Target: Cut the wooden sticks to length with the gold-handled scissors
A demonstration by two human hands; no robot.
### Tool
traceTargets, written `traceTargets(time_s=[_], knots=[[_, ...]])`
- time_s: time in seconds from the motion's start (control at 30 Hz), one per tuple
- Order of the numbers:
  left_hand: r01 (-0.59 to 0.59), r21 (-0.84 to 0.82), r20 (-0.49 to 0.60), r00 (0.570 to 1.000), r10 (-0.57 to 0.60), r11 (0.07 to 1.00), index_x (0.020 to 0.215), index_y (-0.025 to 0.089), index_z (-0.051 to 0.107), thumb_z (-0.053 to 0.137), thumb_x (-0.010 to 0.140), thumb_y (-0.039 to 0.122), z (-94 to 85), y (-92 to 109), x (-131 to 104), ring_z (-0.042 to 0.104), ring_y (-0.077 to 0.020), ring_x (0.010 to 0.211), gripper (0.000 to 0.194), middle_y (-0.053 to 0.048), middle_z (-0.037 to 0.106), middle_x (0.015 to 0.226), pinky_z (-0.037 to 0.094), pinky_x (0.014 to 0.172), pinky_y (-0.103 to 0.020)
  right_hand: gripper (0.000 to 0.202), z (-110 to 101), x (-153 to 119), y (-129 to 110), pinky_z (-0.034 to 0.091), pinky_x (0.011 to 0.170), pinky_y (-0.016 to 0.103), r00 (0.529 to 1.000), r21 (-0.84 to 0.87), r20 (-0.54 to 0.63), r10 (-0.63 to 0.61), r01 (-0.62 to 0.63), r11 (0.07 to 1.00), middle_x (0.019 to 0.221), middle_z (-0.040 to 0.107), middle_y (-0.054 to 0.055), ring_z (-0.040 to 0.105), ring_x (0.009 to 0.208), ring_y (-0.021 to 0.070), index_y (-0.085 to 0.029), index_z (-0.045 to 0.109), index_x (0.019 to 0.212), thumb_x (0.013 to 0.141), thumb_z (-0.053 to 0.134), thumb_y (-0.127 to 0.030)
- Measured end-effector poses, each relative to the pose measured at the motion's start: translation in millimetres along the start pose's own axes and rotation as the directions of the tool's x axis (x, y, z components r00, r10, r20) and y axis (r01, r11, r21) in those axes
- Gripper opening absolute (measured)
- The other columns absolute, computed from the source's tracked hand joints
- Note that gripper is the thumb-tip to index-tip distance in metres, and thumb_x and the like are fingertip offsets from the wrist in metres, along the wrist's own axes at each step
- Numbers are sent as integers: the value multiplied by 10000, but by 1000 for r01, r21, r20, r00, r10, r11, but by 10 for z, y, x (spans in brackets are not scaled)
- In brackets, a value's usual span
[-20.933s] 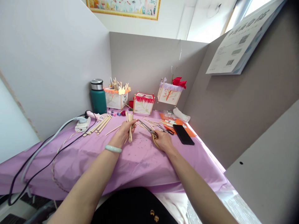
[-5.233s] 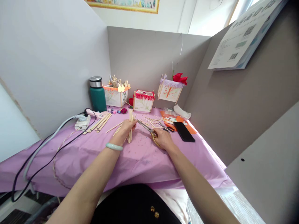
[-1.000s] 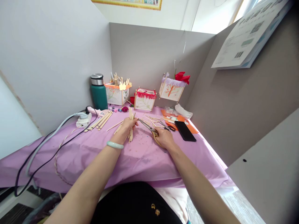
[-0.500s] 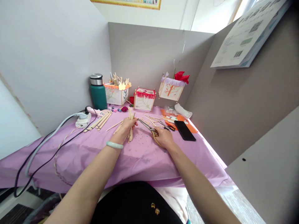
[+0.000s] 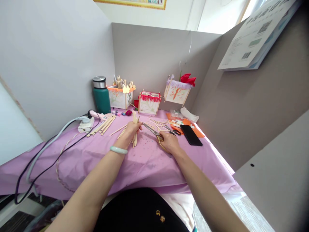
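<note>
My left hand (image 5: 133,129) is closed around a bundle of thin wooden sticks (image 5: 135,140), which stand nearly upright and poke out above and below the fist. My right hand (image 5: 169,141) grips gold-handled scissors (image 5: 151,129) by their loops. The blades point left, and their tips reach the fingertips of my left hand; whether they touch a stick there is too small to tell. Short cut stick pieces (image 5: 158,123) lie scattered behind the scissors. Close to my right hand rests a second pair of scissors (image 5: 177,132) with black handles.
A black phone (image 5: 191,135) lies on orange paper (image 5: 200,132) at right. Longer sticks (image 5: 106,125) and a power strip (image 5: 86,125) with cables are at left. Along the back stand a green bottle (image 5: 101,99) and a stick-filled paper box (image 5: 118,99); decorated lanterns (image 5: 149,106) stand beside them.
</note>
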State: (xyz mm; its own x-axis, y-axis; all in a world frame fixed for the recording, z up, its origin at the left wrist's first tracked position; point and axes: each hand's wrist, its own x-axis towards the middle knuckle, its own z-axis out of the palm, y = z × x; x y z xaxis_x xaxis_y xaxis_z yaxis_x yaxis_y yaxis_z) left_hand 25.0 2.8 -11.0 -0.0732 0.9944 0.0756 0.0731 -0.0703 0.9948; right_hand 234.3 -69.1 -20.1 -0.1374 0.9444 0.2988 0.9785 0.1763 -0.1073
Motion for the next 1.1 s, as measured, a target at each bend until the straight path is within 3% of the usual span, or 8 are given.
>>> traceTargets(time_s=[0.2,0.4,1.1], knots=[[13,-36,-41,999,-15,999,605,150,569,640,777,263,2,6,3,386,-68,363,218,1,536,489,265,401,-224,268,12,1,0,353,667,264,1000,1,-18,13,-13,1000,973,736,39,650,855,196,-255,657,1010,930,453,-411],[8,-84,-35,999,-11,996,775,129,625,663,767,235,1,-2,9,403,-65,376,113,19,557,527,276,396,-210,267,10,2,-1,363,682,258,1000,11,-7,26,-26,1000,980,734,40,649,867,197,-253,661,1026,928,463,-404],[-12,-61,-21,1000,11,998,761,117,648,676,737,223,-5,-63,48,409,-62,375,113,3,575,514,275,393,-201,253,-16,0,-6,352,678,252,1000,28,-1,-30,30,999,986,733,25,640,867,182,-261,663,1039,929,481,-397]])
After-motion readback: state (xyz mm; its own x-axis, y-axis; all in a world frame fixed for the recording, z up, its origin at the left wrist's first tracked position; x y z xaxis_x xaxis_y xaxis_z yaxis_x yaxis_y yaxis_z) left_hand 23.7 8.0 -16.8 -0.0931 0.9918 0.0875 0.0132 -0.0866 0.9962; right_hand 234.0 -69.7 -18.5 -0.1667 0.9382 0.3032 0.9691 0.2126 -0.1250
